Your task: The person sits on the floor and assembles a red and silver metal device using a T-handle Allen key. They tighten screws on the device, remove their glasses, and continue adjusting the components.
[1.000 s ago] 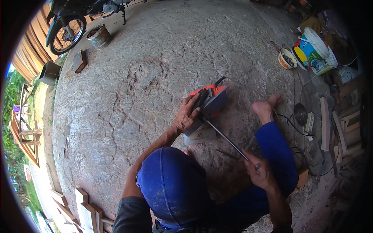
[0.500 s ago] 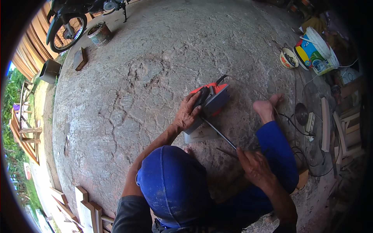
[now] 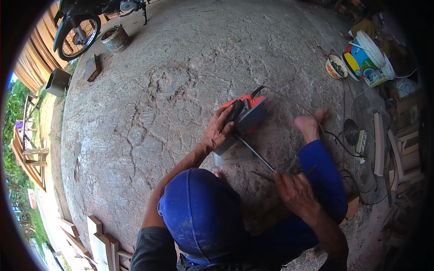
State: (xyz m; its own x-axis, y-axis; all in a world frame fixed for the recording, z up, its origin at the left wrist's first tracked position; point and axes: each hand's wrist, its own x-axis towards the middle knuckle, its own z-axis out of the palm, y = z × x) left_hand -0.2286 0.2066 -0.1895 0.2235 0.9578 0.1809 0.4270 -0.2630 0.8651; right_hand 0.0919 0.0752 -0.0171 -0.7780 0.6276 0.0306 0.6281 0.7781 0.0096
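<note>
My left hand (image 3: 219, 131) is closed round the black grip of an orange-red and grey electric planer (image 3: 251, 113), which lies tilted on the concrete floor. Beneath it a pale block-like box (image 3: 233, 156) is partly covered. My right hand (image 3: 296, 192) grips a long tool with a thin metal shaft (image 3: 255, 152); its handle is hidden in the fingers. The shaft's far end meets the planer's near side, where its tip cannot be made out. Dark thin rod ends (image 3: 262, 175) stick out by the right hand. A blue cap (image 3: 194, 217) hides the space below.
My bare foot (image 3: 309, 126) and blue trouser leg (image 3: 323, 171) lie to the right. Beyond them are a power strip (image 3: 360, 143), cords, wood pieces (image 3: 379, 144), a bowl (image 3: 336, 67) and a bucket (image 3: 364, 58). A motorcycle (image 3: 77, 36) and a bucket (image 3: 115, 39) stand far left.
The right hand has turned slightly, and more of a dark rod end shows beside it. The left hand and the planer stay nearly in place.
</note>
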